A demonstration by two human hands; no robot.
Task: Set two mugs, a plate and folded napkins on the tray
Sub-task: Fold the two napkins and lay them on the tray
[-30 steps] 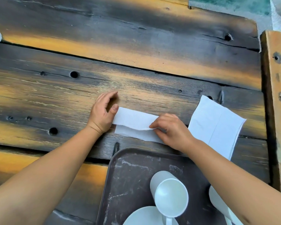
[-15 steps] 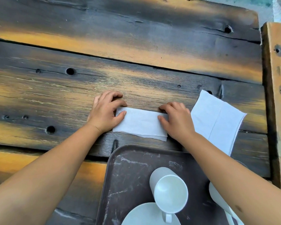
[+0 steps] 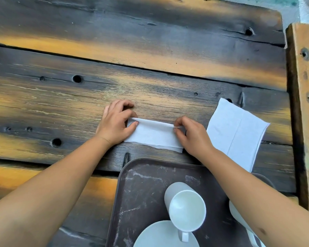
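A white napkin (image 3: pixel 154 135), folded to a strip, is seen lying flat on the dark wooden tabletop (image 3: pixel 78 104), just beyond the 12 o'clock rim of the brown tray (image 3: pixel 141 193). Its far long edge is pinched at both ends: the left hand (image 3: pixel 115 124) has its fingers clamped on the 9 o'clock end, the right hand (image 3: pixel 193 135) has its fingers clamped on the 3 o'clock end. The near edge shows two layers slightly offset.

A second napkin (image 3: pixel 237 132) is laid at 3 o'clock of the first, near but apart, one corner overlapping the tray's far right rim.

On the tray: one white mug (image 3: pixel 185 208) upright, handle toward 6 o'clock; a white plate (image 3: pixel 161 236) at its 7 o'clock, cut by the frame edge; a second mug (image 3: pixel 239 216), mostly hidden under the right forearm.

Open planking is noted from 9 to 12 o'clock of the hands. The tabletop ends at 3 o'clock against a lighter wooden piece (image 3: pixel 303 104).

No writing or label can be read.
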